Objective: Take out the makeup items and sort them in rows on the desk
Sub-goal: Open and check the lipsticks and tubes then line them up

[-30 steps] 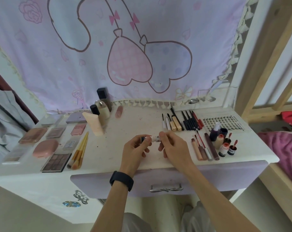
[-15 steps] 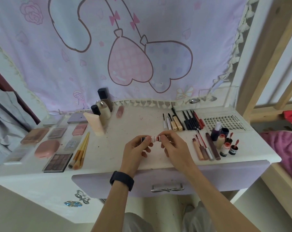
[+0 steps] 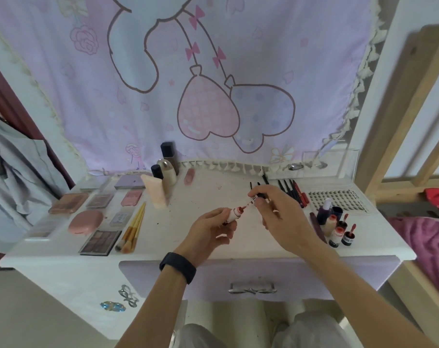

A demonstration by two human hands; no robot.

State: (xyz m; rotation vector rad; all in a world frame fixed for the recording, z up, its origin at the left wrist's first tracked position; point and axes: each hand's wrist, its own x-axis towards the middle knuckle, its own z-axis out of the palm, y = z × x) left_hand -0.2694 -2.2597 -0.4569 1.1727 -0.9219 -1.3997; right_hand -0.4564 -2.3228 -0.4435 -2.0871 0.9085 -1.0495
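Gloss tube, small, clear plastic with red inside, is pinched between the thumb and curled fingers of the left hand. It is held over the middle of the white tabletop, not resting on it. The right hand has its fingertips closed on the dark cap of a thin applicator wand. Wand is out of the tube, its reddish tip just beside the mouth.

Here's the line that matters: tube and wand share one long axis, running from 7 o'clock at the left hand up to 1 o'clock at the right. So the tube's mouth points at 1 o'clock, straight at the wand tip. I judge the wand should slide in along that same slant before anything gets placed.

The cluster of small red-filled bottles stands at 3 o'clock, near the front right edge and well apart from the left hand. The right hand is the nearer one for the set-down.
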